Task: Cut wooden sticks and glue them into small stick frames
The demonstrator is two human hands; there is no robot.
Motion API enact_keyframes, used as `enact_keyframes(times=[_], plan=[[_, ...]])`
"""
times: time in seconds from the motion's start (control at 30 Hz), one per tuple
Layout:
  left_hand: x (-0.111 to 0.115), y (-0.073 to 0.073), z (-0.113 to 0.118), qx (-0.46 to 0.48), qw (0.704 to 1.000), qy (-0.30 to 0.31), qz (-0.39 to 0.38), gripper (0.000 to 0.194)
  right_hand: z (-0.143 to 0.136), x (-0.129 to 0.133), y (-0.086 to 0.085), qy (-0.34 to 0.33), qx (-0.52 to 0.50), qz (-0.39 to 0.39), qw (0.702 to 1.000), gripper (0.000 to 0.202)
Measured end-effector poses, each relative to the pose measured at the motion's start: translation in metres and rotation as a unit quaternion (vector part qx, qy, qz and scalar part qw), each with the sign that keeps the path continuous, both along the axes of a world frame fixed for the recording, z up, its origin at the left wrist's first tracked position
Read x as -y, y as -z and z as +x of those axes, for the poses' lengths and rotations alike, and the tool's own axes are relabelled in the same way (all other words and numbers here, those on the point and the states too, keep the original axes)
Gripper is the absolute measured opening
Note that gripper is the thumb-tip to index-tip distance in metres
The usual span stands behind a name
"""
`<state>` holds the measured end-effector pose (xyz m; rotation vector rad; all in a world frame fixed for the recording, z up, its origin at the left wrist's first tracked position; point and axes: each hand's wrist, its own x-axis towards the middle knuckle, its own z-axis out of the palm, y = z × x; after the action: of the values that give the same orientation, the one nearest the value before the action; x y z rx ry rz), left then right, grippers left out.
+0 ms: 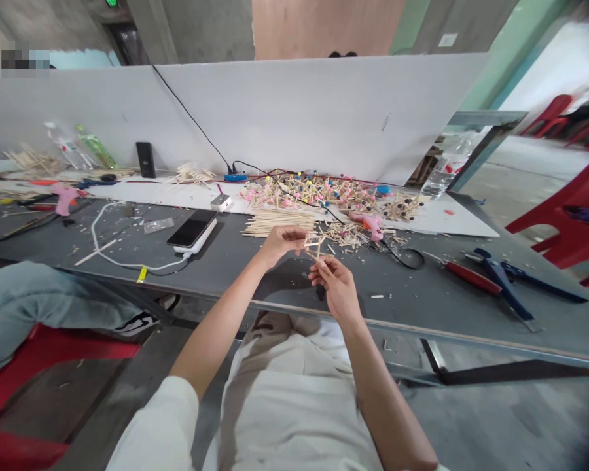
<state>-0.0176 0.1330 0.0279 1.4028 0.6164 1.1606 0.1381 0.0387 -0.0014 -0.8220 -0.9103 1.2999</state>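
Observation:
Above the table's front part, my left hand (285,243) and my right hand (334,280) face each other. Both hold a small frame of short wooden sticks (318,246) between their fingertips. My left fingers pinch its left side, and my right fingers grip it from below. Just behind my hands lie a bundle of long wooden sticks (275,224) and a scatter of short stick pieces (344,235). A pink glue gun (370,224) rests to the right of those pieces. Farther back is a heap of sticks with coloured round ends (309,191).
A black phone (192,229) lies on a white block, with a white cable around its left. Red-handled pliers (472,277) and blue-handled tools (508,288) lie at the right. Bottles stand at the back. A person's leg (53,297) shows at the left.

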Motion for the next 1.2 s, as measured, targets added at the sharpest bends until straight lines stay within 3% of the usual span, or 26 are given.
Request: enact_keyframes(times=[0.23, 0.37, 0.43, 0.53, 0.6, 0.7, 0.77, 0.87, 1.03, 1.2], plan=[[0.001, 0.0, 0.0, -0.008, 1.0, 0.001, -0.004, 0.035, -0.001, -0.001, 0.0, -0.005, 0.016, 0.011, 1.0, 0.027], [0.001, -0.001, -0.001, -0.008, 1.0, -0.005, -0.005, 0.033, -0.002, 0.003, 0.001, 0.047, 0.037, 0.008, 0.998, 0.03], [0.0, -0.002, -0.001, -0.006, 1.0, -0.008, -0.009, 0.033, 0.01, 0.0, -0.003, 0.096, 0.084, 0.003, 0.992, 0.031], [-0.001, -0.001, -0.002, 0.0, 1.0, -0.006, -0.008, 0.031, 0.053, -0.023, -0.02, 0.179, 0.204, 0.009, 0.962, 0.033], [-0.001, -0.001, -0.002, 0.005, 1.0, 0.002, -0.001, 0.029, 0.092, -0.05, -0.035, 0.235, 0.328, 0.003, 0.915, 0.032], [-0.001, -0.001, -0.001, 0.02, 1.0, 0.012, 0.009, 0.029, 0.143, -0.097, -0.05, 0.297, 0.563, -0.06, 0.769, 0.03], [-0.001, -0.001, -0.001, 0.029, 1.0, 0.006, 0.009, 0.03, 0.162, -0.122, -0.049, 0.264, 0.667, -0.089, 0.692, 0.034], [-0.001, -0.001, -0.001, 0.027, 1.0, -0.014, 0.001, 0.032, 0.167, -0.144, -0.032, 0.205, 0.729, -0.108, 0.644, 0.043], [-0.002, -0.001, 0.0, 0.007, 0.999, -0.035, 0.011, 0.034, 0.158, -0.159, -0.005, 0.227, 0.723, -0.108, 0.644, 0.045], [-0.003, -0.002, 0.0, -0.015, 0.995, -0.1, 0.016, 0.033, 0.162, -0.161, -0.003, 0.26, 0.691, -0.088, 0.669, 0.04]])
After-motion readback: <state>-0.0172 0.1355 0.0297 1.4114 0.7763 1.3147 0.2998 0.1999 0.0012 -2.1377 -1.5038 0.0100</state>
